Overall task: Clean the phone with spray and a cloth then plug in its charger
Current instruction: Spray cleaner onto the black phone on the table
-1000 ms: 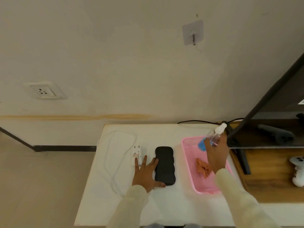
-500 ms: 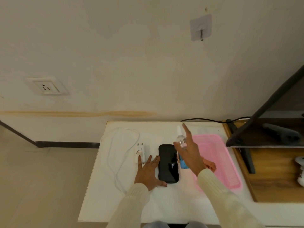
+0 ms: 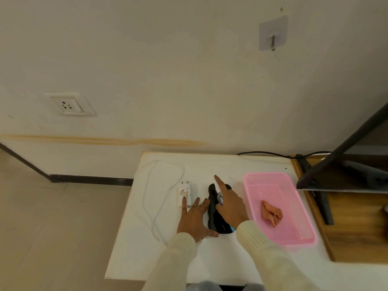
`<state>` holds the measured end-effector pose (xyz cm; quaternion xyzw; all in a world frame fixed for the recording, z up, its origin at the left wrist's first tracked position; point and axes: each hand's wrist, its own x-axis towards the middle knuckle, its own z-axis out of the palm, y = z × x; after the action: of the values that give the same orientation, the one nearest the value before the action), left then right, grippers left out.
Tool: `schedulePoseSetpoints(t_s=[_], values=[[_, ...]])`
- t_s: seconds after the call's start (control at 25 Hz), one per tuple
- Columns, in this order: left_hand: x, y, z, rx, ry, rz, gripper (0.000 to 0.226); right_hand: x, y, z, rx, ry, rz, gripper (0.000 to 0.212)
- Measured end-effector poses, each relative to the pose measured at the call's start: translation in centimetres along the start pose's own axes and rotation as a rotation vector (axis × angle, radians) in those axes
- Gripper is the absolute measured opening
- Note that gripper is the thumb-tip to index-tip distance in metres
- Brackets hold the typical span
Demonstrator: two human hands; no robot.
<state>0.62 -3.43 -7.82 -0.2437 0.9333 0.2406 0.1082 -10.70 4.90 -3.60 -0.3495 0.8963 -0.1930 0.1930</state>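
Head cam: right grip (image 3: 231,208) held the bottle (image 3: 220,199), phone (image 3: 213,217) just under it; left grip (image 3: 193,219) lay flat, fingers spread, on the bench (image 3: 210,259) alongside.

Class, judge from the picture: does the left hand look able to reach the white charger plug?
Probably yes. The left hand lies flat and empty, a fingertip right beside the charger plug, nothing between them. The right hand, with the spray bottle, is over the phone, clear of it.
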Motion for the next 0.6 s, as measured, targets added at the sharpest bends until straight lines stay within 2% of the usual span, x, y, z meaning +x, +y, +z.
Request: schedulePoseSetpoints(t_s=[0.2, 0.4, 0.6], values=[[0.00, 0.00, -0.02, -0.008, 0.001, 0.001, 0.112, 0.22, -0.26, 0.77, -0.023, 0.010, 0.062, 0.074], [0.06, 0.06, -0.04, -0.005, 0.003, -0.004, 0.114, 0.07, -0.39, 0.99, -0.040, -0.023, 0.066, 0.077], [0.10, -0.04, 0.12, -0.028, -0.002, -0.009, 0.115, 0.00, -0.54, 0.96, 0.019, -0.027, 0.070, 0.069]])
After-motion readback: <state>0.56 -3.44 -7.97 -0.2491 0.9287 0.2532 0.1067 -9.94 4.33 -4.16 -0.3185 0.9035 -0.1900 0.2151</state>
